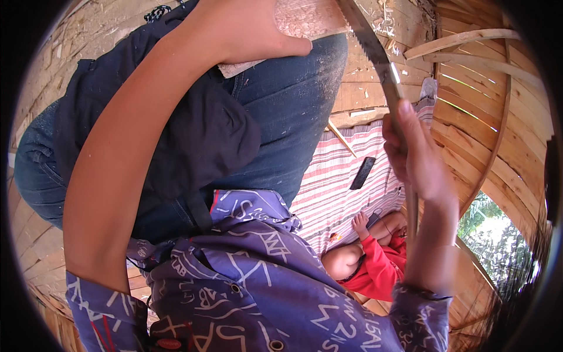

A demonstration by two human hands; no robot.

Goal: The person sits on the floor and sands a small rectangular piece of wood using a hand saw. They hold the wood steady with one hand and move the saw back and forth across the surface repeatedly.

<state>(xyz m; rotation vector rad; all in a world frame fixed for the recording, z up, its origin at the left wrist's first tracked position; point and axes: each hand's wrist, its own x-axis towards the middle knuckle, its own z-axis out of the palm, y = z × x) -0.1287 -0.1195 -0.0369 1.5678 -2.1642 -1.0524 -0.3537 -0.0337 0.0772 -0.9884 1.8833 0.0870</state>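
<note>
My left hand (252,29) presses on a pale wooden board (314,19) that lies across my thigh at the top of the view. The thumb lies along its near side; the other fingers run out of view. In my right hand (419,149) is the handle of a handsaw, fingers wrapped round it. The saw's toothed blade (369,42) slants up and left, its teeth against or very close to the board's right end. The blade's tip is cut off by the upper edge.
On a striped mat (328,170) lie a black phone (363,173) and a thin wooden stick (342,138). A person in a red top (381,258) sits low at the right. Curved planks (469,135) wall the right side. Wood shavings (384,23) litter the floor. Dark cloth (205,135) covers my lap.
</note>
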